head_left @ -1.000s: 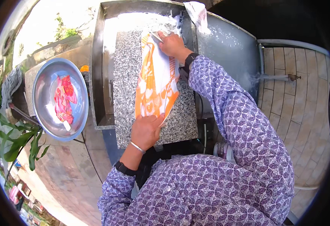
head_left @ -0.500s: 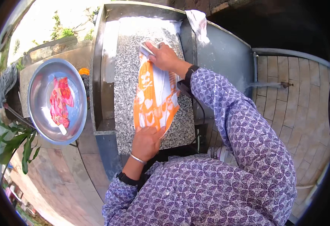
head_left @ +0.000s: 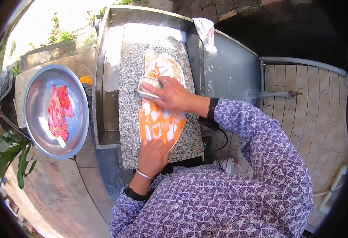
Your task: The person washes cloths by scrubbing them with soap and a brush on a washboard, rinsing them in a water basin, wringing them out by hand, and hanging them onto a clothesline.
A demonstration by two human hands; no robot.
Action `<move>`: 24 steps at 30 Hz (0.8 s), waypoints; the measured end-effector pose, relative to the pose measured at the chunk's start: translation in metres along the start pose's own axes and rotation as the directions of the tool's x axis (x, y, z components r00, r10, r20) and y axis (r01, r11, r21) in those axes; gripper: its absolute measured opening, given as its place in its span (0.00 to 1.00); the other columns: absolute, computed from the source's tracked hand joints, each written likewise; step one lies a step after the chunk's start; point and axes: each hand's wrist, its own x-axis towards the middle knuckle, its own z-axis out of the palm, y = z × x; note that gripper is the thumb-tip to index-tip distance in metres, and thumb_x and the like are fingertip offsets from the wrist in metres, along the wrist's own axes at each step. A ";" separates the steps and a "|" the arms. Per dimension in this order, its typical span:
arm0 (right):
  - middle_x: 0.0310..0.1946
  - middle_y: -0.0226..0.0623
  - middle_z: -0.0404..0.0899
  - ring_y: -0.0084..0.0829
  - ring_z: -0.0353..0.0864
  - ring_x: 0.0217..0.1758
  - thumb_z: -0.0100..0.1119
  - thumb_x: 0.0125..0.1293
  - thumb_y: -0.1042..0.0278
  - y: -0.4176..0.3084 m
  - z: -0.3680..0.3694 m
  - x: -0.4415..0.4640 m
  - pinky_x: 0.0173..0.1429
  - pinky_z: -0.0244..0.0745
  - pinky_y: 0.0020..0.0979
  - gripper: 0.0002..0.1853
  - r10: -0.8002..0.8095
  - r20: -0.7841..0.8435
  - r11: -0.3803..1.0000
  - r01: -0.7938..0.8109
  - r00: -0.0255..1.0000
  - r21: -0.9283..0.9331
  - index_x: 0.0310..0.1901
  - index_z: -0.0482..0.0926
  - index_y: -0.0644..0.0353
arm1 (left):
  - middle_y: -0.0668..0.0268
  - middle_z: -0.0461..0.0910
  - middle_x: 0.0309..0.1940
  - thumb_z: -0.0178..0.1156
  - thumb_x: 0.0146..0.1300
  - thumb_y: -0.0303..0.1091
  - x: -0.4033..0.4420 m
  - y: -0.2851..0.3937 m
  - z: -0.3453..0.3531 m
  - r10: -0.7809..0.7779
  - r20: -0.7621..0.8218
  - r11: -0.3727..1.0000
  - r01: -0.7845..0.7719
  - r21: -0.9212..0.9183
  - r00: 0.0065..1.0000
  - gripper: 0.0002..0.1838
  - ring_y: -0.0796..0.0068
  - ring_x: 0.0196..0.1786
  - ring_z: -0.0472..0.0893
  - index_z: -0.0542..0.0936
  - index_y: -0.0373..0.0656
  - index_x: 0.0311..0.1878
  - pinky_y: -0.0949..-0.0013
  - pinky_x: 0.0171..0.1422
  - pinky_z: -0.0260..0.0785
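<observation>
An orange-and-white patterned cloth lies spread on a speckled granite slab. My right hand is closed around a pale scrub brush, which presses on the middle of the cloth. Much of the brush's right side is hidden by my fingers. At the cloth's near end, my left hand grips the edge and holds it against the slab. The cloth's far end is bunched and lies loose beyond the brush.
Left of the slab stands a metal basin with a pink-red cloth and a small white object in it. A white cloth hangs over the sink divider. On the right, a tap juts out above the tiled floor.
My right hand has drawn the brush nearer to me, from the cloth's far end to its middle. The far end is now uncovered and bunched. My left hand keeps its hold.
</observation>
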 end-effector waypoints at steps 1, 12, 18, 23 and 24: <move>0.52 0.62 0.70 0.54 0.75 0.51 0.58 0.59 0.57 -0.017 -0.001 -0.019 0.55 0.70 0.47 0.34 -0.172 0.072 0.984 0.169 0.982 0.047 0.69 0.63 0.39 | 0.68 0.69 0.23 0.63 0.53 0.35 -0.001 -0.001 0.000 0.006 0.001 1.000 -0.006 -0.002 1.000 0.13 0.66 0.31 0.74 0.82 0.50 0.44 0.61 0.38 0.58; 0.46 0.62 0.72 0.54 0.76 0.46 0.57 0.61 0.57 0.008 0.004 0.007 0.51 0.72 0.44 0.31 0.024 -0.124 1.000 -0.023 0.992 0.009 0.67 0.66 0.42 | 0.70 0.71 0.24 0.63 0.56 0.39 0.004 0.000 -0.001 -0.011 0.015 0.999 0.010 0.039 1.000 0.11 0.70 0.33 0.75 0.81 0.51 0.42 0.62 0.40 0.59; 0.45 0.60 0.74 0.53 0.76 0.46 0.58 0.61 0.56 0.079 0.032 0.063 0.51 0.73 0.45 0.31 0.319 -0.228 0.947 -0.318 0.920 0.044 0.67 0.66 0.44 | 0.68 0.70 0.23 0.63 0.55 0.38 0.002 -0.005 0.002 -0.041 0.022 0.999 0.041 -0.001 0.999 0.12 0.66 0.30 0.74 0.82 0.50 0.43 0.61 0.38 0.57; 0.42 0.58 0.76 0.52 0.76 0.47 0.55 0.64 0.53 0.081 0.016 0.077 0.51 0.72 0.45 0.29 0.424 -0.104 0.906 -0.420 0.900 0.061 0.67 0.66 0.45 | 0.69 0.72 0.23 0.62 0.57 0.39 0.002 0.000 -0.002 0.007 0.023 0.998 -0.008 0.067 1.000 0.10 0.69 0.32 0.75 0.82 0.50 0.41 0.62 0.40 0.58; 0.47 0.59 0.73 0.53 0.76 0.47 0.56 0.62 0.54 0.052 0.011 0.050 0.52 0.72 0.47 0.31 0.246 -0.168 0.969 -0.247 0.955 0.012 0.68 0.65 0.42 | 0.69 0.72 0.23 0.62 0.57 0.39 0.005 0.000 -0.003 0.018 0.010 0.998 -0.019 0.064 1.000 0.10 0.69 0.32 0.75 0.82 0.50 0.41 0.62 0.40 0.58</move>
